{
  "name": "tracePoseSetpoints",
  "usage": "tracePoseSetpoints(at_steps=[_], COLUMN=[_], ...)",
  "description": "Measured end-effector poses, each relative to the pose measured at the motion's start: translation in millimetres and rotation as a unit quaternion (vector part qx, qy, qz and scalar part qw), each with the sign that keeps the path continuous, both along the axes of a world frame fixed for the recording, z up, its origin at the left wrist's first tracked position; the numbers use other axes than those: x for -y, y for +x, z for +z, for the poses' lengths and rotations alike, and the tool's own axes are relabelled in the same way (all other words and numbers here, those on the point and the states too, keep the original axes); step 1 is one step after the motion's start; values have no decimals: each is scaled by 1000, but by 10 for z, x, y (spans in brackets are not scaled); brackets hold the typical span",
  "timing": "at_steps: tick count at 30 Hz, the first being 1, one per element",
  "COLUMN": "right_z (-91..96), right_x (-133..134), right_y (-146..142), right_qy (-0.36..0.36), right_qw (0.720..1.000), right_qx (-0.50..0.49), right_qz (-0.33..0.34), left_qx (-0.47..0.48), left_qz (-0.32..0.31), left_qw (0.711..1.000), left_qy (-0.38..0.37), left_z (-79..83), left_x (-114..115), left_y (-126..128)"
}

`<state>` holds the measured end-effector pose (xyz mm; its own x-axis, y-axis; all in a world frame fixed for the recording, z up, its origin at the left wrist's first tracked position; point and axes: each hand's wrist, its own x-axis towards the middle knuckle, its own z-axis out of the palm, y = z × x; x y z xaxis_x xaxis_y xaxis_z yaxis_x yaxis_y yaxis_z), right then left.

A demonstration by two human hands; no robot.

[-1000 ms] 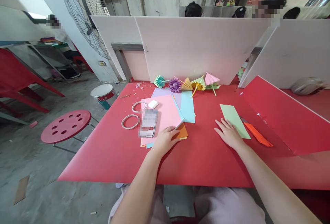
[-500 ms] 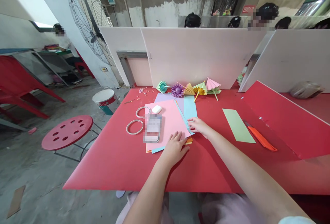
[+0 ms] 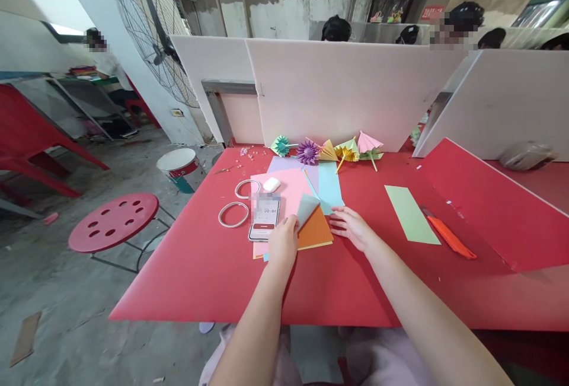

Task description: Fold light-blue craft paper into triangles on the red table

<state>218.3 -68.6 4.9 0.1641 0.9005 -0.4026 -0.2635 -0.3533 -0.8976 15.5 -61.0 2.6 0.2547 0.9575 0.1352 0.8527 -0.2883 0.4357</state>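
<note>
Head view: just right of the phone [image 3: 268, 213], the left hand [image 3: 283, 241] is gripping upturned paper [image 3: 307, 208]; farther right, the right hand [image 3: 354, 227] is extending loosely parted fingers.

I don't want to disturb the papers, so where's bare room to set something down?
The near left corner of the table, in front of the tape rolls, is bare; so is the patch beyond the right hand, between the blue sheet and green sheet. Crowded: around the left hand, with papers and a phone, and along the back, with paper ornaments.
</note>
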Motion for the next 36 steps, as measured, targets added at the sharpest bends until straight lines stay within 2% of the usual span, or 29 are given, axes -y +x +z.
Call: tracePoseSetpoints(at_steps=[3,8,11,14,18,22,24,28,31,36], right_z=[21,-8,-58,-83,-42,-15,-32,-45,22,112], right_x=[23,-62,-92,-67,44,126,126,101,111,134], right_y=[-74,-165,-228,-238,-123,-25,-37,-92,-57,31], right_qy=[-9,-1,15,24,30,37,32,33,44,49], right_qw=[999,997,994,994,998,998,997,995,995,995], right_qx=[-33,-77,-103,-108,-57,-46,-62,-85,-65,-19], right_qz=[16,21,18,9,-18,11,29,44,55,81], left_qx=[2,-2,-6,-11,-1,50,59,11,-38,-57], left_qz=[-9,-88,-109,-81,1,52,31,-82,-152,-164], left_qw=[1000,996,994,996,1000,994,993,994,986,983], left_qy=[8,20,24,20,24,80,98,71,62,59], left_z=[-15,-85,-105,-93,-62,-53,-62,-110,-154,-190], left_x=[2,55,76,53,-1,-17,-9,22,41,28], left_y=[-2,99,143,117,28,-28,-30,9,41,54])
